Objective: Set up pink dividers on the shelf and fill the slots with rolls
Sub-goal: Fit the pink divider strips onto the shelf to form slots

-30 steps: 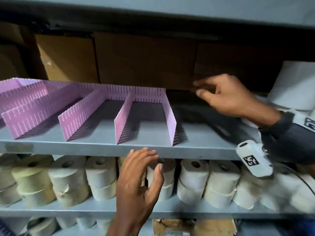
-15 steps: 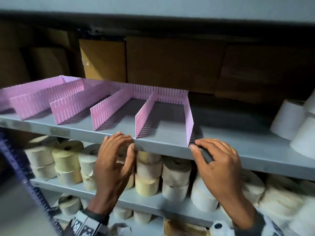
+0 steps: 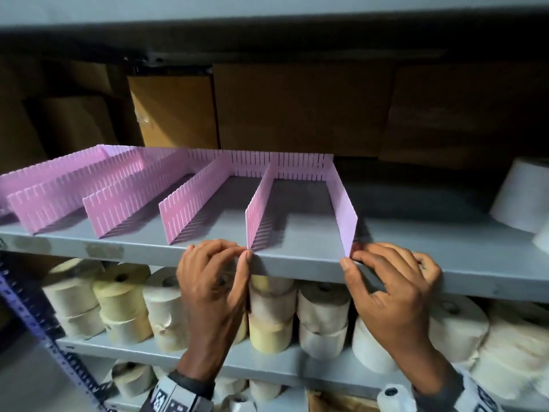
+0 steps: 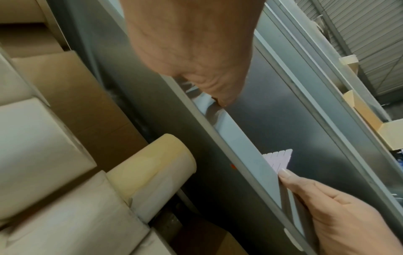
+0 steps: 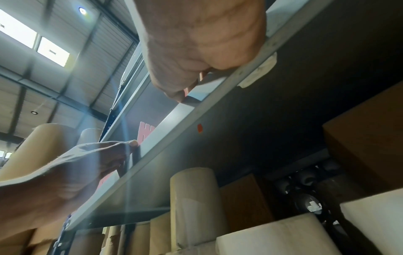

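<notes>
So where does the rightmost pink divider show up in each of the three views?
Head: the rightmost pink divider runs from the shelf's back to its front edge, right of centre, with the right hand at its front end.
Left wrist: a small pale corner at lower right, above the right hand's fingertip.
Right wrist: not in it; the pink there is the next divider.
Shared landmark: the grey shelf's front edge.

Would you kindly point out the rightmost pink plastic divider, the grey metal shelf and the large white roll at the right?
Rightmost pink plastic divider (image 3: 341, 209), head view, middle of its flat side.
Grey metal shelf (image 3: 297, 267), head view, bare front lip between the hands.
Large white roll (image 3: 523, 194), head view, its curved side.
</notes>
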A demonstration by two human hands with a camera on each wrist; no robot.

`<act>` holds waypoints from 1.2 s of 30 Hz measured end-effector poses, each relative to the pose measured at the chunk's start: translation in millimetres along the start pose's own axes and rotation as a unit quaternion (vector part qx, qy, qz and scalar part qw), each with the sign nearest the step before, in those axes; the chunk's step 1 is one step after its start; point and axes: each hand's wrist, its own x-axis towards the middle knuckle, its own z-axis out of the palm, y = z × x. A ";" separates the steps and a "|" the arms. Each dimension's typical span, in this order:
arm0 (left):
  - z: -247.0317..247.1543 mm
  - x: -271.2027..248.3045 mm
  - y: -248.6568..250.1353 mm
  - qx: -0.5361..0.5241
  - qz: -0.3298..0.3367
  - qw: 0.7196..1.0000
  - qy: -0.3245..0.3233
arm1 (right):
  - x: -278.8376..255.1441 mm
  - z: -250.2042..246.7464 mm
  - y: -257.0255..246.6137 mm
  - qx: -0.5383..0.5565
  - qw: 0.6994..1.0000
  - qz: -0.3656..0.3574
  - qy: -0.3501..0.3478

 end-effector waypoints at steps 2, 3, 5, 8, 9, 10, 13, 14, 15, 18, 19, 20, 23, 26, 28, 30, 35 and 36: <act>-0.4 0.4 -0.4 -0.006 0.001 1.000 -0.002 | 0.2 2.1 -2.0 -0.006 1.000 0.006 0.012; -0.5 0.8 -0.6 -0.008 0.002 1.000 -0.007 | -0.1 2.6 -3.4 -0.011 1.000 0.009 0.016; -1.8 1.2 0.9 -0.006 0.002 1.000 -0.009 | 0.1 3.4 -4.8 -0.015 0.999 0.012 0.026; -1.9 1.0 0.8 -0.008 -0.002 1.000 -0.015 | 0.5 4.3 -6.2 -0.027 0.999 0.013 0.031; -1.2 0.7 0.4 -0.005 -0.001 1.000 -0.015 | 0.3 4.5 -6.2 -0.028 0.999 0.013 0.031; -0.2 0.3 0.2 -0.005 -0.001 1.000 -0.010 | -0.1 4.3 -6.0 -0.028 0.999 0.012 0.029; 2.4 -0.9 -1.7 -0.024 -0.004 1.000 0.004 | -0.7 2.9 -7.1 -0.032 0.999 0.012 0.024; 3.1 -1.5 -2.3 -0.027 -0.002 1.000 0.006 | -0.6 2.2 -7.5 -0.032 0.999 0.013 0.020; 3.5 -1.6 -2.8 -0.028 0.000 1.000 0.006 | -0.4 1.3 -8.1 -0.031 0.999 0.015 0.015; 0.7 -1.2 -3.1 -0.033 0.004 0.999 -0.006 | 1.1 -4.0 -11.2 -0.024 0.999 0.029 -0.008; -1.2 -0.9 -3.2 -0.036 0.006 0.999 -0.015 | 1.2 -6.8 -12.7 -0.016 0.999 0.037 -0.009; -4.0 -0.6 -4.3 -0.042 0.009 0.999 -0.027 | 0.1 -10.0 -15.6 -0.005 0.999 0.050 0.001; -20.1 0.1 -13.8 -0.100 0.028 0.994 -0.044 | -11.1 -16.1 -37.9 0.022 0.994 0.078 0.076; -44.8 1.4 -27.9 -0.138 0.043 0.989 -0.002 | -25.1 -6.8 -78.8 0.054 0.994 0.052 0.082; -61.3 5.7 -40.9 -0.123 0.050 0.991 0.031 | -27.4 10.5 -104.2 0.079 0.995 0.033 0.059; -70.4 10.4 -57.4 -0.107 0.051 0.991 0.061 | -22.5 29.8 -119.7 0.084 0.995 0.030 0.042; -74.6 23.8 -98.1 -0.085 0.008 0.995 0.042 | -2.0 67.4 -135.4 0.041 0.997 0.053 0.031; -74.5 26.3 -103.4 -0.082 0.008 0.996 0.026 | -0.6 72.8 -136.3 0.034 0.997 0.051 0.036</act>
